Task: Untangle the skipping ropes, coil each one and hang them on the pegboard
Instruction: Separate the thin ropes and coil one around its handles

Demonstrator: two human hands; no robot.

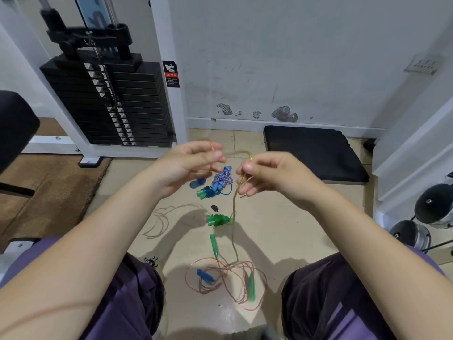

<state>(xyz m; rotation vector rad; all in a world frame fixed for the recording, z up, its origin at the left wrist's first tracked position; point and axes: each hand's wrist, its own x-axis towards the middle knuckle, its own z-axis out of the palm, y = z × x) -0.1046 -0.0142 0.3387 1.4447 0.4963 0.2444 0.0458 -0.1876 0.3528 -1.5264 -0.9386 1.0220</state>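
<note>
Pinching thin clear rope [234, 212] in right hand [267, 175] and left hand [188, 165], fingers curled round strand; rope hangs to loose tangle [225, 280] on near floor; coiled ropes [218, 182] lie farther.

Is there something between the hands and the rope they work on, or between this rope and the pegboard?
Nothing lies between them: the left hand and the right hand both pinch the thin rope directly. It hangs to a tangle on the floor, with green handles caught in it. No pegboard is visible, so that path cannot be judged.
</note>
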